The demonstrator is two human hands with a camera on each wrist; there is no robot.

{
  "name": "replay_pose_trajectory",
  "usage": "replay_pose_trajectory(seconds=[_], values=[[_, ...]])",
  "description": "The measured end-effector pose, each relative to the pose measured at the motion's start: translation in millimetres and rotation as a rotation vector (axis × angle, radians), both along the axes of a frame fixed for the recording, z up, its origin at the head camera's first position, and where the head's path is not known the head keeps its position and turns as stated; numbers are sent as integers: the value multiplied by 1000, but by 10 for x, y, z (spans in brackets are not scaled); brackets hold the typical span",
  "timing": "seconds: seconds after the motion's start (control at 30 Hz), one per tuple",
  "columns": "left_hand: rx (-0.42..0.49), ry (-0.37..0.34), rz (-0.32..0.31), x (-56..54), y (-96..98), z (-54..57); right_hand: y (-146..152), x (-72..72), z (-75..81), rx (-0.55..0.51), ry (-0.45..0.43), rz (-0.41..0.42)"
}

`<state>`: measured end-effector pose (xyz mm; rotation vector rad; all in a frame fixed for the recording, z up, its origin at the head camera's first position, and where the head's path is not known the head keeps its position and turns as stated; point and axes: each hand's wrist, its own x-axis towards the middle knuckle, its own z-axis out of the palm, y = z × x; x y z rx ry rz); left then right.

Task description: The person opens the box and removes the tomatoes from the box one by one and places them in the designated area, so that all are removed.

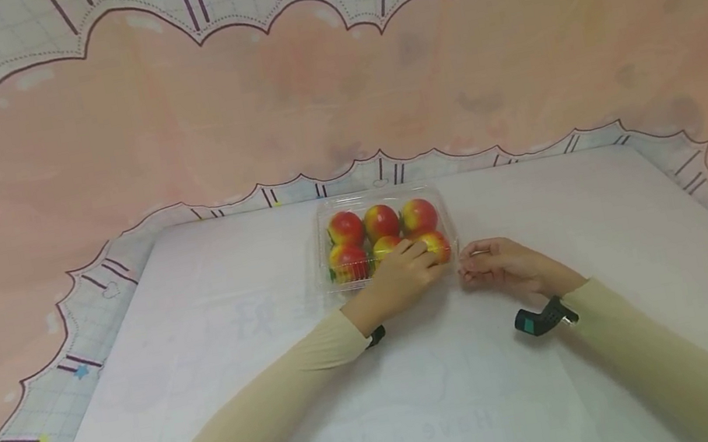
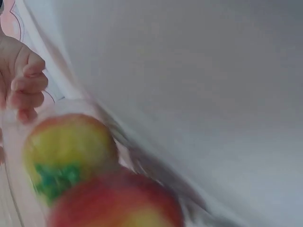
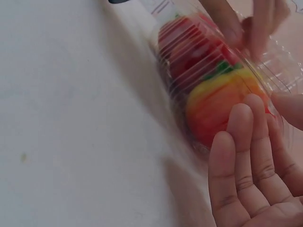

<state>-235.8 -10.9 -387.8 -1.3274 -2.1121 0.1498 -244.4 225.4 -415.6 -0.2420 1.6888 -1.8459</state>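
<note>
A clear plastic box [image 1: 320, 254] stands towards the back of the table and contains several red-and-yellow fruits [image 1: 381, 222] with green leaf parts. My left hand [image 1: 400, 280] lies across its front right part, with bent fingers over the clear plastic above the front fruits. Just off the front right corner is my right hand [image 1: 504, 265]. The right wrist view shows the right fingers [image 3: 244, 151] long and nearly straight beside the box, with the thumb apart from them. Whether they touch the plastic is unclear. Fruits [image 2: 71, 151] look blurred in the left wrist view.
A white cloth [image 1: 250, 397] with faint lettering covers the table. Behind and around it hangs a peach-coloured patterned cloth [image 1: 305, 103]. Dark camera mounts sit on both wrists, the right one [image 1: 542, 318] in plain sight.
</note>
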Motion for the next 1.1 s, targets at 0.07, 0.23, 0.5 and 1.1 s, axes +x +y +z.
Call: replay_pose_trajectory(seconds=[0.07, 0.23, 0.5, 1.1], values=[[14, 17, -6, 3, -102, -4, 22, -7, 12, 20, 11, 6], [70, 80, -43, 4, -387, -7, 64, -32, 41, 57, 33, -2], [163, 68, -103, -16, -848, -15, 79, -98, 78, 101, 41, -19], [611, -96, -25, -241, -1423, 186, 32, -341, 124, 159, 55, -31]])
